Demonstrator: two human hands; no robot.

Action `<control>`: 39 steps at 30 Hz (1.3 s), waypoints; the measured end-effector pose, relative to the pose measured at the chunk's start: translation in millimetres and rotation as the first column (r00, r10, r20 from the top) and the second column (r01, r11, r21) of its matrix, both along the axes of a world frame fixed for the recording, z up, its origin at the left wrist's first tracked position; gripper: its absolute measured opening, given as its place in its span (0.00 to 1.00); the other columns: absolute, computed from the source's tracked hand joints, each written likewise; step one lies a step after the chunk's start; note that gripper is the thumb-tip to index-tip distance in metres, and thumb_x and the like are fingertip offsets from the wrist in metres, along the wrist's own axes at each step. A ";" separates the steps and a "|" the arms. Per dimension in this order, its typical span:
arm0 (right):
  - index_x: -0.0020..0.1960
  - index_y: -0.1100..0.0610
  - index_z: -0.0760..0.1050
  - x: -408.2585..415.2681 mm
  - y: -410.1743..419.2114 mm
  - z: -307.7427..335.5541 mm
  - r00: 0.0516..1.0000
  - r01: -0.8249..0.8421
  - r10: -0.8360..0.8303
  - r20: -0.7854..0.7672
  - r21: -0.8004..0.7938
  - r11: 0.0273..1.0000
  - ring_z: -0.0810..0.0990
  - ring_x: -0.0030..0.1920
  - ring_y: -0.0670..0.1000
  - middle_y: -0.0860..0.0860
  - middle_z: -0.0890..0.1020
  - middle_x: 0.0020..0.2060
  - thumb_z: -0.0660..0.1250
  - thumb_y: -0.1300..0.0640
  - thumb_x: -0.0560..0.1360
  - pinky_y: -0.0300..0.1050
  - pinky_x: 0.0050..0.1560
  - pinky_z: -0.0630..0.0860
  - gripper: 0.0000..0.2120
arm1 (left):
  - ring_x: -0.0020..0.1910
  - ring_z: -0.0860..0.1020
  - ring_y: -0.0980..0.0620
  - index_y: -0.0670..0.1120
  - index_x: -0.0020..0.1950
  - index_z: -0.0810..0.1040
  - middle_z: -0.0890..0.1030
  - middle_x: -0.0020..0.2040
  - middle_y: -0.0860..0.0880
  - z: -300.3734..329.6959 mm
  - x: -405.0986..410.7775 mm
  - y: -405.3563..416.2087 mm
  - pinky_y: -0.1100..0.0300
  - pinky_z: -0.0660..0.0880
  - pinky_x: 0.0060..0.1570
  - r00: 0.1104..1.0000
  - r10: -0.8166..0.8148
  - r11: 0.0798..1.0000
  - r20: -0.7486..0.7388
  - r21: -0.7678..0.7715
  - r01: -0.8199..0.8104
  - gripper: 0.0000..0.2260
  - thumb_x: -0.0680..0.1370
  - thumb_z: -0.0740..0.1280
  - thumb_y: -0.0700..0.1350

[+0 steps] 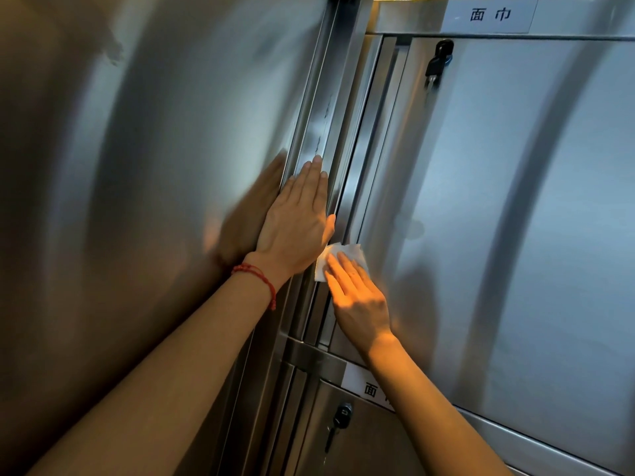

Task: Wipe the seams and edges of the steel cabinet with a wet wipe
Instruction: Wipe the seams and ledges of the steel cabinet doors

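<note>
Against the vertical seam between two steel panels, the wet wipe lies crumpled and flat, pinned to the left edge of the right-hand door of the steel cabinet. The right hand presses it there with straight, extended fingers; nothing is gripped. The left hand rests flat and open on the stepped channel just above and beside the wipe, fingers pointing up, apparently bracing. A red cord bracelet circles the left wrist.

Procedure for the current step, as judged: keep fingertip pressure on the wipe and draw it along the seam in one direction, folding its edge into the groove so the recess is reached, not only the flat face. Streaky marks show higher up the channel; that section probably needs a pass.

Surfaces are brushed stainless steel, smooth and reflective, with folded, sharp-looking edges at the door frames; moving the fingers along rather than across them seems safer. The wipe is thin, white and limp. A black key lock sits at the upper door's top left corner, a second lock on the lower door, and white labels carry printed characters.
</note>
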State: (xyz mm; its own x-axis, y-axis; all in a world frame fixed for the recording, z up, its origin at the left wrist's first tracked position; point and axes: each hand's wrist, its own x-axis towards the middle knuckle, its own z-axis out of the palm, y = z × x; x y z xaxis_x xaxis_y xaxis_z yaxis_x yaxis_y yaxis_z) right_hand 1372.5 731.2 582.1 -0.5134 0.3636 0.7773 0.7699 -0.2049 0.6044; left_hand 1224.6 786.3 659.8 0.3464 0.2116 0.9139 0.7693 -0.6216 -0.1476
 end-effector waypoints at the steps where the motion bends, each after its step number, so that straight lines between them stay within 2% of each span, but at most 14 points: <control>1: 0.54 0.64 0.81 0.8 -0.2 4.0 1.000 -0.005 0.005 0.003 -0.004 1.000 0.79 0.57 0.58 0.60 0.81 0.55 0.76 0.66 0.64 0.53 0.55 0.77 0.18 | 0.75 0.42 0.44 0.37 0.75 0.41 0.42 0.76 0.38 0.1 0.2 0.6 0.54 0.42 0.72 1.000 0.003 1.000 -0.001 0.001 -0.003 0.29 0.82 0.44 0.54; 6: 0.55 0.64 0.80 5.8 -1.6 1.6 0.999 -0.042 0.043 0.024 -0.040 0.998 0.79 0.58 0.59 0.60 0.80 0.56 0.74 0.68 0.65 0.54 0.56 0.77 0.18 | 0.76 0.43 0.44 0.38 0.75 0.42 0.42 0.76 0.38 -1.0 0.8 1.8 0.53 0.44 0.73 1.000 0.000 1.000 0.008 0.000 0.000 0.29 0.82 0.44 0.54; 9: 0.54 0.64 0.81 9.7 -6.0 -2.4 0.993 -0.074 0.080 0.084 -0.064 0.995 0.79 0.57 0.58 0.60 0.80 0.55 0.65 0.69 0.70 0.53 0.56 0.77 0.13 | 0.76 0.43 0.44 0.37 0.75 0.43 0.42 0.76 0.38 -1.0 0.6 0.8 0.53 0.45 0.74 1.000 -0.008 1.000 0.009 0.003 0.008 0.28 0.82 0.45 0.53; 11: 0.53 0.64 0.81 11.0 -7.3 4.2 0.989 -0.084 0.090 0.116 -0.054 0.995 0.80 0.56 0.58 0.59 0.81 0.54 0.60 0.67 0.72 0.53 0.55 0.77 0.14 | 0.76 0.43 0.44 0.37 0.75 0.43 0.43 0.76 0.38 -0.6 0.5 0.2 0.53 0.44 0.73 1.000 -0.008 1.000 0.012 0.003 0.008 0.28 0.82 0.45 0.53; 14: 0.53 0.64 0.81 10.7 -5.3 11.8 0.990 -0.087 0.090 0.107 -0.031 0.996 0.79 0.56 0.59 0.60 0.81 0.54 0.64 0.69 0.71 0.55 0.55 0.77 0.12 | 0.76 0.43 0.44 0.37 0.75 0.43 0.43 0.76 0.38 -0.7 1.0 0.3 0.54 0.43 0.72 1.000 0.001 1.000 0.013 0.009 -0.001 0.29 0.82 0.45 0.54; 18: 0.54 0.65 0.80 8.5 -3.1 -6.1 0.993 -0.085 0.087 0.079 -0.026 0.996 0.79 0.58 0.58 0.60 0.80 0.56 0.56 0.66 0.74 0.53 0.57 0.75 0.16 | 0.76 0.43 0.44 0.37 0.76 0.44 0.43 0.76 0.39 -0.7 0.6 0.0 0.54 0.43 0.72 1.000 -0.016 1.000 0.017 -0.001 0.016 0.28 0.82 0.45 0.53; 22: 0.54 0.64 0.81 8.5 -3.5 -21.1 0.994 -0.079 0.082 0.073 -0.041 0.996 0.79 0.58 0.58 0.60 0.81 0.55 0.63 0.65 0.73 0.52 0.57 0.75 0.13 | 0.76 0.43 0.44 0.37 0.76 0.43 0.43 0.76 0.39 -0.4 -0.5 -1.1 0.54 0.42 0.72 1.000 -0.011 1.000 0.018 0.000 0.011 0.28 0.82 0.45 0.53; 26: 0.53 0.64 0.81 4.2 0.0 -10.5 0.997 -0.055 0.054 0.048 0.010 0.998 0.79 0.57 0.58 0.59 0.81 0.55 0.56 0.64 0.74 0.52 0.57 0.76 0.17 | 0.76 0.43 0.44 0.37 0.75 0.43 0.43 0.76 0.38 -1.1 0.8 -0.9 0.54 0.41 0.72 1.000 -0.004 1.000 0.019 0.004 0.004 0.28 0.82 0.45 0.53; 31: 0.53 0.63 0.81 1.8 1.4 -28.7 0.998 -0.064 0.064 0.017 0.013 0.998 0.79 0.57 0.58 0.59 0.81 0.55 0.58 0.66 0.73 0.52 0.57 0.76 0.15 | 0.76 0.44 0.44 0.37 0.75 0.44 0.44 0.76 0.38 -1.2 0.4 0.0 0.55 0.42 0.72 1.000 -0.020 1.000 0.018 0.006 0.020 0.28 0.82 0.46 0.53; 33: 0.53 0.62 0.82 2.1 -2.2 -41.1 0.998 -0.059 0.061 0.036 -0.035 0.998 0.79 0.58 0.57 0.59 0.81 0.55 0.64 0.66 0.71 0.51 0.57 0.75 0.13 | 0.76 0.44 0.44 0.37 0.76 0.44 0.44 0.76 0.38 -0.7 -0.8 0.1 0.54 0.42 0.72 0.999 -0.039 0.999 0.018 -0.004 0.039 0.28 0.82 0.46 0.53; 36: 0.52 0.63 0.82 4.5 -5.5 -40.8 0.998 -0.044 0.047 0.045 -0.064 0.997 0.79 0.57 0.57 0.59 0.81 0.55 0.75 0.65 0.65 0.51 0.58 0.73 0.16 | 0.76 0.44 0.45 0.37 0.76 0.45 0.44 0.76 0.38 -0.2 -1.5 -0.8 0.54 0.43 0.73 0.998 -0.060 0.998 0.019 -0.012 0.060 0.28 0.82 0.47 0.53; 37: 0.52 0.63 0.82 4.6 -5.1 -37.7 0.998 -0.046 0.048 0.049 -0.052 0.998 0.79 0.57 0.57 0.59 0.81 0.55 0.74 0.65 0.66 0.51 0.58 0.73 0.15 | 0.76 0.44 0.45 0.37 0.76 0.45 0.44 0.76 0.39 -0.3 -1.1 -1.0 0.54 0.42 0.73 0.998 -0.059 0.998 0.019 -0.012 0.059 0.28 0.82 0.47 0.53; 39: 0.53 0.63 0.82 3.2 -3.5 -31.7 0.997 -0.058 0.059 0.046 -0.025 0.998 0.78 0.58 0.57 0.59 0.81 0.55 0.66 0.66 0.71 0.51 0.58 0.74 0.12 | 0.76 0.43 0.45 0.37 0.76 0.44 0.44 0.76 0.39 -1.1 -0.4 -0.5 0.55 0.42 0.72 0.999 -0.048 0.999 0.018 -0.006 0.048 0.28 0.82 0.46 0.53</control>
